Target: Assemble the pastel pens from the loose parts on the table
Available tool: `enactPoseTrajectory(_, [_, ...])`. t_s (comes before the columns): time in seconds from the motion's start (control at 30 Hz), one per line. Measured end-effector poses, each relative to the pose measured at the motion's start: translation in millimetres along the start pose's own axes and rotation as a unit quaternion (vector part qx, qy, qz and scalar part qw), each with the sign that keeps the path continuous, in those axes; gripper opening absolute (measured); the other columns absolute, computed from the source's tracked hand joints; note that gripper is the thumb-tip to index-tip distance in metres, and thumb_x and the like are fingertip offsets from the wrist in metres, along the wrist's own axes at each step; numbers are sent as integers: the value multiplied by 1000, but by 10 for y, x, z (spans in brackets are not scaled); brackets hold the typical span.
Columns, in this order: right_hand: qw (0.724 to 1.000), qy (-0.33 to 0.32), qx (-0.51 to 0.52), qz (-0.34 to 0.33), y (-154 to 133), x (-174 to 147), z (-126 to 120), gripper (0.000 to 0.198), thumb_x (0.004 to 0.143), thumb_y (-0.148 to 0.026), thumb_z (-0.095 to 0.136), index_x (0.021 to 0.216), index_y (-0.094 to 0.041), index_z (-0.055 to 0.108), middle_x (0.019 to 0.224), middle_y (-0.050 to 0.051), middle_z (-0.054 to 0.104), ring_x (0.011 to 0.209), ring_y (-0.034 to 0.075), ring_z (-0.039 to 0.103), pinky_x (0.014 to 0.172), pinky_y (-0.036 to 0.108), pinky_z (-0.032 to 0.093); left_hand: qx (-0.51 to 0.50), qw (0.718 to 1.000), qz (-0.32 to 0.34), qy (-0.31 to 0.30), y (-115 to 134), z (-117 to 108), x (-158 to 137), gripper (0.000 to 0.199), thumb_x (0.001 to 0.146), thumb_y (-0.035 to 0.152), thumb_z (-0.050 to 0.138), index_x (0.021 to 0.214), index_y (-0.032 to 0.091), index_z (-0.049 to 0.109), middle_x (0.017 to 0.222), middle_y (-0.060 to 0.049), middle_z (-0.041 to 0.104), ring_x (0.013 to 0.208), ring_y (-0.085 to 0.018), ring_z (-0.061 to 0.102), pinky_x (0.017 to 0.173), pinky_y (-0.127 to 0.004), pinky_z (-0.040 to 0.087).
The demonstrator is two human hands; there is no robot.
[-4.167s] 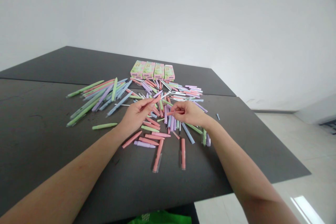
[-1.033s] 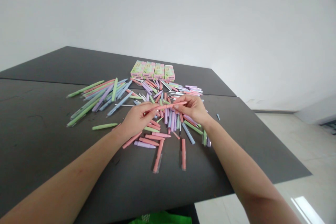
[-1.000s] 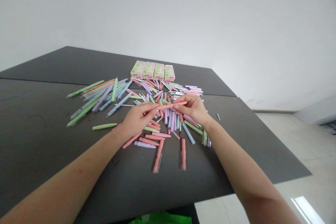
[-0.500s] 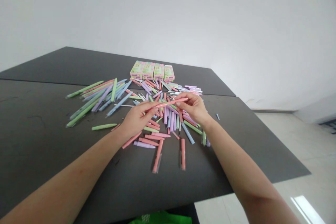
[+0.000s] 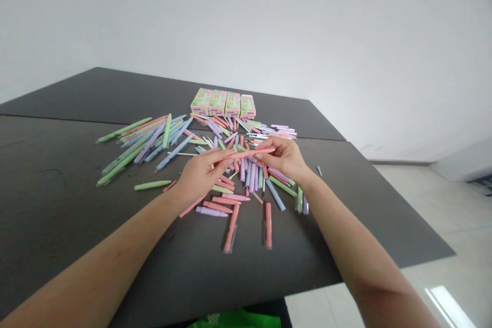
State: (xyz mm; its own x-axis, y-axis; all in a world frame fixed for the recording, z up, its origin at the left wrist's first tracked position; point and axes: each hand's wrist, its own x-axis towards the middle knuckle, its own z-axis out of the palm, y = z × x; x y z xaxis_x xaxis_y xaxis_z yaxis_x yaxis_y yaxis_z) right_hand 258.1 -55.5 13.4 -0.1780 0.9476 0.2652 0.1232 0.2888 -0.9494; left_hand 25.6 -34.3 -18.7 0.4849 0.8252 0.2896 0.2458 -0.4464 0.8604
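Between both hands I hold a coral-pink pen [image 5: 248,154], lying nearly level above the pile. My left hand [image 5: 205,171] pinches its left end between thumb and fingers. Near its tapered right end, my right hand [image 5: 282,156] grips it the same way. Below the hands lies a heap of pen parts [image 5: 251,174] in pink, purple, blue and green. Closer to me, a pink pen barrel [image 5: 231,228] with a clear cap lies beside another pink barrel [image 5: 268,225], also in a clear cap.
On the left lies a bundle of longer pens [image 5: 144,146] in green, blue, purple and pink. Several small printed boxes [image 5: 225,103] stand in a row behind the heap. A small blue piece [image 5: 319,170] lies right of my right hand on the dark table [image 5: 69,225].
The two pink parts held end to end at a slight angle now form one straight line. Both hands have stayed in nearly the same place.
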Motion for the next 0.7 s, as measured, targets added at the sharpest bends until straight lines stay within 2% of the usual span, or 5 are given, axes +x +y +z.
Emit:
enactPoseTrajectory(0.1, [1000, -3, 20, 4, -4, -6, 3, 27, 71, -37, 78, 84, -15, 67, 71, 3, 70, 51, 11, 60, 46, 23, 47, 21, 999, 22, 8, -4, -4, 4, 34, 93, 36, 49, 117, 21, 66, 108, -7, 68, 68, -14, 70, 55, -21, 58])
enactPoseTrajectory(0.23, [1000, -10, 22, 8, -1, -11, 5, 27, 71, -36, 78, 85, -15, 68, 72, 4, 71, 51, 11, 61, 45, 22, 48, 2, 1000, 7, -6, 6, -5, 3, 35, 93, 37, 47, 119, 21, 65, 109, -8, 67, 62, -13, 69, 52, -22, 57])
enactPoseTrajectory(0.43, [999, -15, 24, 23, 13, -14, 14, 29, 71, -37, 78, 88, -15, 70, 69, 3, 71, 45, 11, 58, 38, 22, 45, 45, 997, 61, 11, 40, -10, 6, 31, 93, 33, 47, 113, 20, 68, 104, -7, 67, 80, -15, 68, 64, -23, 59])
enactPoseTrajectory(0.7, [999, -19, 4, 35, 51, 4, 7, 32, 71, -41, 77, 87, -14, 71, 67, 4, 69, 45, 10, 57, 37, 21, 45, 66, 996, 61, 18, -10, 3, 4, 33, 94, 35, 45, 114, 21, 68, 104, -6, 67, 79, -16, 68, 67, -25, 58])
